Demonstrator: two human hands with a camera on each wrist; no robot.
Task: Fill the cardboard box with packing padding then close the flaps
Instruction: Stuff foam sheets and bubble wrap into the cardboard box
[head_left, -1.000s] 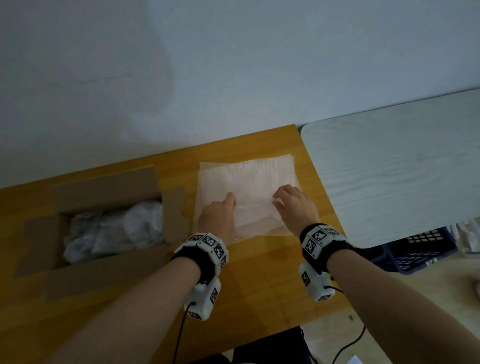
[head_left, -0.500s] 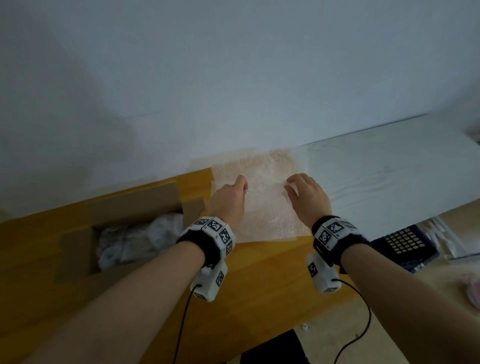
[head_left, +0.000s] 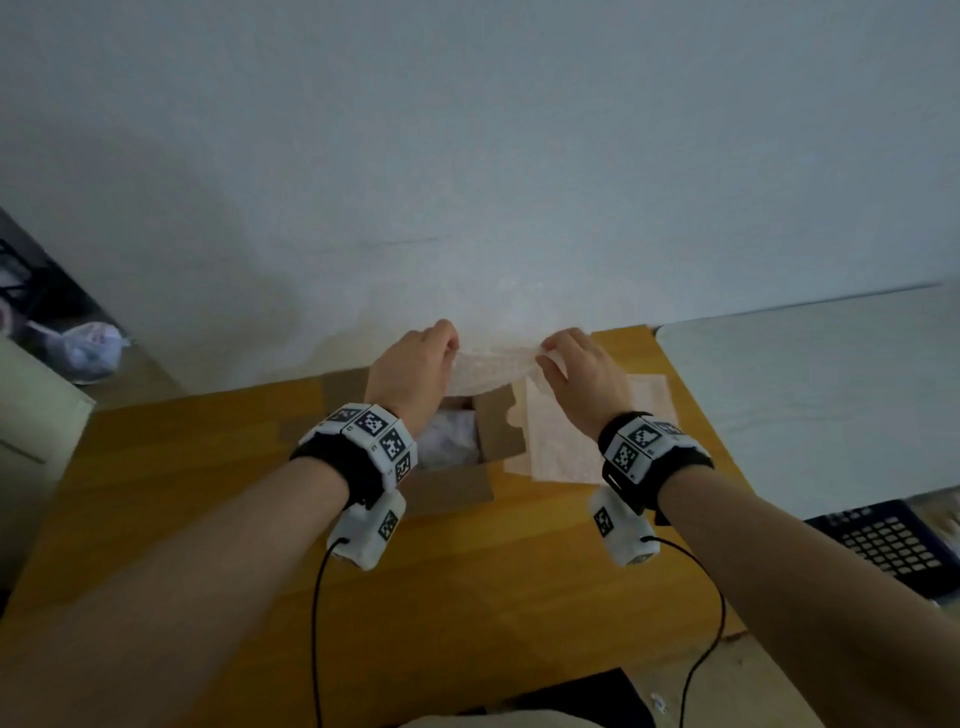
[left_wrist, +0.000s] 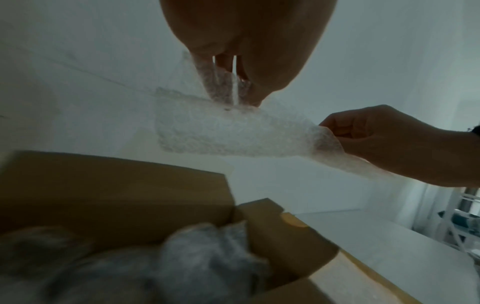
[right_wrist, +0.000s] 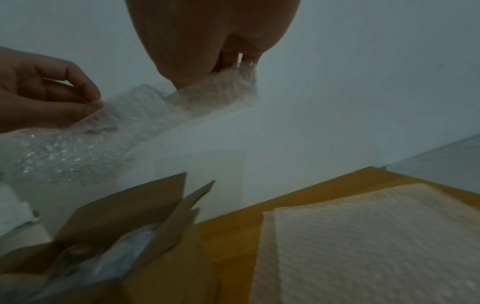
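A sheet of bubble wrap (head_left: 488, 364) hangs in the air between my two hands, above the open cardboard box (head_left: 498, 436). My left hand (head_left: 415, 364) pinches its left edge. My right hand (head_left: 576, 369) pinches its right edge. The left wrist view shows the bubble wrap (left_wrist: 233, 131) stretched over the box (left_wrist: 114, 189), with crumpled padding (left_wrist: 207, 257) inside it. In the right wrist view the wrap (right_wrist: 135, 119) runs from my right fingers (right_wrist: 233, 61) to my left hand (right_wrist: 52, 86). The box flaps stand open.
More flat sheets of padding (head_left: 566, 441) lie on the wooden table (head_left: 467, 597) right of the box. A white table (head_left: 810, 395) adjoins on the right, with a dark crate (head_left: 893, 545) below it. A wall stands close behind.
Both hands have lifted the top bubble wrap sheet off the pile and carried it left, over the box. The head view has swung left.
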